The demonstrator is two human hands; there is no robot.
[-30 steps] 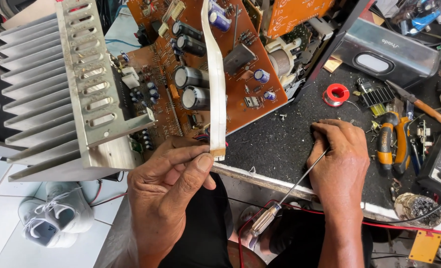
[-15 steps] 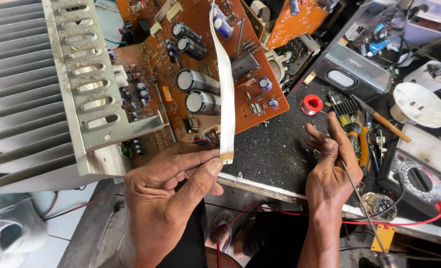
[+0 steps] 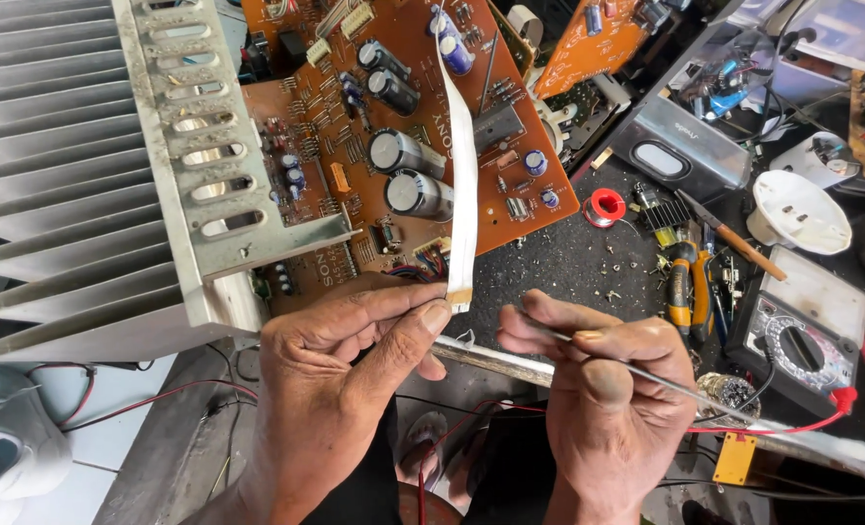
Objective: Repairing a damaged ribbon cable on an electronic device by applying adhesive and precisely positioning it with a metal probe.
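The left hand [image 3: 340, 389] pinches the free end of a flat white ribbon cable [image 3: 464, 185] between the thumb and the forefinger, right at the tan tip of the cable. The cable runs up from that pinch across the brown circuit board [image 3: 408, 146], lying over the board's face and passing just beside two large silver capacitors [image 3: 408, 173] near the middle of the board. The lower end of the cable hangs just past the lower edge of the board, above the dark workbench [image 3: 568, 262].

The right hand [image 3: 602, 389] sits just right of the cable tip, close to the left hand but not touching it. Its fingers are curled around a thin metal tool [image 3: 646, 374], which lies across the fingers and reaches out to the lower right, where its far end blurs. The tool's point is near the forefinger, close to the cable tip; whether it touches the cable cannot be told.

Left of the board, fixed along its edge, stands a big grey finned heat sink [image 3: 72, 175]. Right of the board, on the workbench, lie a red spool of solder [image 3: 606, 205], an orange-handled screwdriver [image 3: 681, 282] and a multimeter [image 3: 800, 335] with a red lead.
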